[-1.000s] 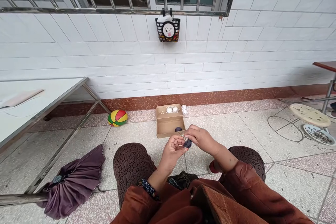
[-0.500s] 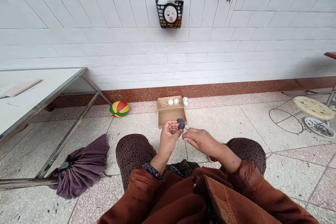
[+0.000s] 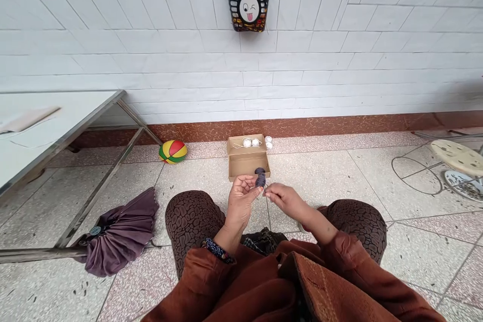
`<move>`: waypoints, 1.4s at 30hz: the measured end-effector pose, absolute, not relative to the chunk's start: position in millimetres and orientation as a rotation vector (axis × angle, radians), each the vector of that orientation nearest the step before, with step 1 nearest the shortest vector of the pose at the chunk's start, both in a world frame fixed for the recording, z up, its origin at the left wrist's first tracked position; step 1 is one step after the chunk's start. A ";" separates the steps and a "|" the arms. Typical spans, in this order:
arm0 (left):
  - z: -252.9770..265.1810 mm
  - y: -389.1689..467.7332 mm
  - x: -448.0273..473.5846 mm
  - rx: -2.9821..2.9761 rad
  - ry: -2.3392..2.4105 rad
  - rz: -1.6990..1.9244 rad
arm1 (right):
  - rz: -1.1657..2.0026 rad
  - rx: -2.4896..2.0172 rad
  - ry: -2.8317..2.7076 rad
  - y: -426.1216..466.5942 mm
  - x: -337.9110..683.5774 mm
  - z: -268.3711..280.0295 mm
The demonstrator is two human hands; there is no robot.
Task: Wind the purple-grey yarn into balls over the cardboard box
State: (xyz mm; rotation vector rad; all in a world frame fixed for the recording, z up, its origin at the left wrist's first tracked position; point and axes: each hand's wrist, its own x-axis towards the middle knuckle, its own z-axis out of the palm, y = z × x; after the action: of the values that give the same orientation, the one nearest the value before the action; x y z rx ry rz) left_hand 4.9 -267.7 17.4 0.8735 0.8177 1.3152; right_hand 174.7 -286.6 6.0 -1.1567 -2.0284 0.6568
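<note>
My left hand [image 3: 241, 195] is closed around a small dark grey-purple bundle of yarn [image 3: 260, 181], thumb and fingers on its side. Just beyond it shows a second dark rounded lump [image 3: 259, 170]; whether the two are joined I cannot tell. Close by on the right, the fingers of my right hand [image 3: 285, 198] pinch a thin strand at the bundle's lower edge. Both hands are held above my lap, in front of an open cardboard box [image 3: 241, 165] on the floor. Two white yarn balls [image 3: 251, 142] with loose ends rest on its opened lid.
More white balls [image 3: 268, 142] lie right of the box. Leftward are a colourful ball [image 3: 172, 151], a folded purple umbrella [image 3: 121, 234] and a metal-framed table [image 3: 86, 105]. At right stand a stool [image 3: 456, 155] and a bowl [image 3: 466, 184]. A black basket [image 3: 249, 7] hangs on the wall.
The view has tilted slightly downward. The dark bundle has turned in my left hand, so its two lumps now line up away from me. My right hand keeps its pinch beside it.
</note>
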 end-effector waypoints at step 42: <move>13.1 -268.5 -4.1 0.822 0.737 1.248 | 0.724 -1.180 -1.931 -265.2 168.0 9.4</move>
State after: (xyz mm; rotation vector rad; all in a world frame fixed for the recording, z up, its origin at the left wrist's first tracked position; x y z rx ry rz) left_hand -4.1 -268.5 13.1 0.8223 0.7367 1.2485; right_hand 168.0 -265.2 9.4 -1.1798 -1.9305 0.7243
